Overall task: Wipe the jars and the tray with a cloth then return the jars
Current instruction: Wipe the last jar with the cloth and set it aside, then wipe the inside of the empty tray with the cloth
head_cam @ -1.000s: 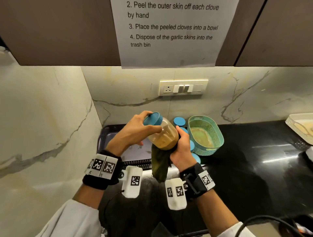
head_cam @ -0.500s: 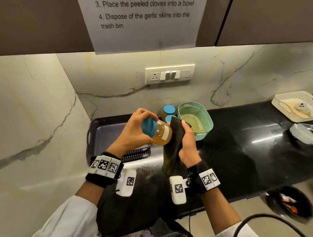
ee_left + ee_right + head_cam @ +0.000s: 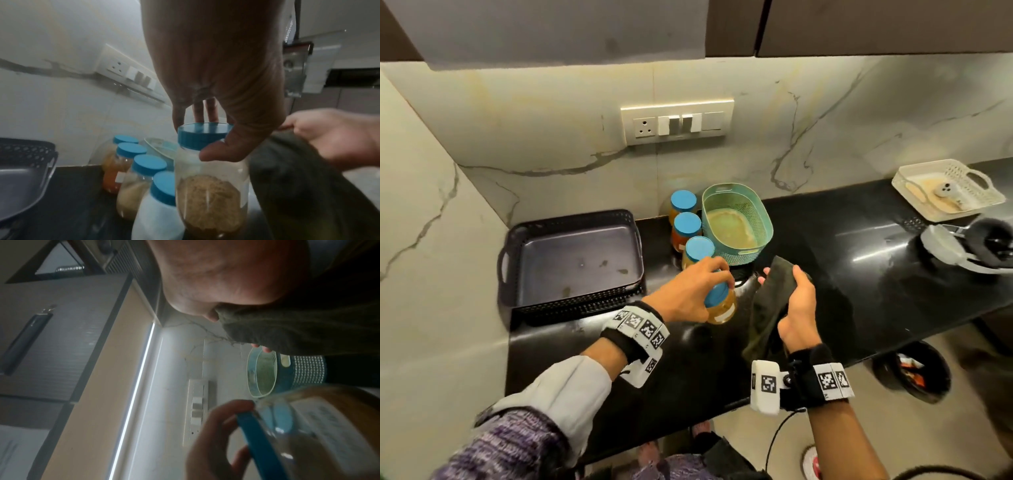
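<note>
My left hand (image 3: 702,287) grips the blue lid of a clear jar (image 3: 722,310) of brown powder and holds it upright, low over the black counter (image 3: 842,274). It sits at the near end of a row of three blue-lidded jars (image 3: 687,224). I cannot tell whether it touches the counter. In the left wrist view my fingers and thumb wrap the lid of the held jar (image 3: 211,194). My right hand (image 3: 796,301) holds a dark green cloth (image 3: 770,298) just right of the jar, apart from it. The dark tray (image 3: 571,260) lies empty at the left, with a few stains.
A teal basket (image 3: 736,222) stands against the wall right of the jar row. A white basket (image 3: 945,188) and a grey headset (image 3: 962,246) lie at the far right. The marble wall closes the left side. A bin (image 3: 911,373) stands on the floor.
The jar has come down from mid-air to the counter beside the other jars. The cloth and my right hand have come off the jar and moved right.
</note>
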Action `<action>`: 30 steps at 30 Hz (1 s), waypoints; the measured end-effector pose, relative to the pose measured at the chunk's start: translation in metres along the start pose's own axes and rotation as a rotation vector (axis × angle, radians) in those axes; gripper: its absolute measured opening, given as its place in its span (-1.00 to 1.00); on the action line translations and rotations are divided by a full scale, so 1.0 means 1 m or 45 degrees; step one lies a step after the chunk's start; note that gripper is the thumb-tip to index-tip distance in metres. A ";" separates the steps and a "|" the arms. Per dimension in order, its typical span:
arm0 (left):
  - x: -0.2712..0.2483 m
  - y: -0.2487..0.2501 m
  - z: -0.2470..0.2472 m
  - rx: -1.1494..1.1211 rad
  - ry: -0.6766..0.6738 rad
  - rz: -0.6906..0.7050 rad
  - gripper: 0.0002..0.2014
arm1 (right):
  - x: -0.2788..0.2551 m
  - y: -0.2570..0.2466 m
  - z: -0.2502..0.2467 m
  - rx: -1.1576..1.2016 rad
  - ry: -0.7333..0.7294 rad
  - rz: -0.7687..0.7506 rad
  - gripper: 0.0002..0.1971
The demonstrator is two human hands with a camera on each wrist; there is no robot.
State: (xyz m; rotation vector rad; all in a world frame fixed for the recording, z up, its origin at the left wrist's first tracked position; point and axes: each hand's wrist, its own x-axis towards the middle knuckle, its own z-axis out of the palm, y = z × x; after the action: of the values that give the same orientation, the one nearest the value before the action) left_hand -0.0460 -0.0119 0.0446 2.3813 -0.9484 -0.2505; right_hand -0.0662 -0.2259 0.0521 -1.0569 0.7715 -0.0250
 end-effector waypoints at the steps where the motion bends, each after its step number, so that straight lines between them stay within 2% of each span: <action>1: 0.005 0.000 0.009 0.055 -0.058 0.011 -0.42 | 0.004 -0.005 -0.005 0.024 -0.005 0.005 -0.50; 4: 0.021 -0.001 0.038 0.187 -0.185 0.036 -0.42 | 0.015 -0.019 -0.015 0.027 -0.002 0.010 -0.53; 8: 0.037 -0.002 0.068 0.337 -0.324 0.044 -0.37 | 0.027 -0.034 -0.020 0.054 -0.036 0.064 -0.46; 13: 0.044 -0.006 0.094 0.511 -0.364 0.169 -0.45 | 0.038 -0.042 -0.020 0.094 -0.138 0.207 -0.41; 15: 0.047 -0.009 0.104 0.567 -0.324 0.168 -0.37 | 0.038 -0.044 -0.019 0.102 -0.182 0.247 -0.42; 19: 0.046 -0.009 0.110 0.584 -0.348 0.125 0.03 | 0.038 -0.046 -0.013 0.071 -0.255 0.306 -0.49; 21: 0.044 -0.002 0.102 0.527 -0.334 0.118 0.07 | 0.035 -0.050 -0.006 0.032 -0.285 0.317 -0.52; 23: 0.039 0.003 0.090 0.426 -0.212 0.102 -0.10 | 0.031 -0.055 0.004 0.012 -0.334 0.321 -0.54; 25: 0.028 0.006 0.080 0.201 0.043 0.057 -0.30 | 0.027 -0.059 0.014 0.016 -0.385 0.346 -0.54; 28: 0.008 0.013 0.061 -0.412 0.504 -0.137 -0.40 | 0.021 -0.064 0.034 0.053 -0.486 0.355 -0.58; 30: 0.000 0.019 0.046 -0.874 0.705 -0.311 -0.39 | 0.014 -0.063 0.051 0.061 -0.531 0.368 -0.61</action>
State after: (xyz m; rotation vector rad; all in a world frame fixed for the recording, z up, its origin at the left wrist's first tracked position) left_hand -0.0738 -0.0427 0.0173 1.7660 -0.2453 0.0083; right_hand -0.0054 -0.2242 0.1070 -0.8576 0.5332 0.4098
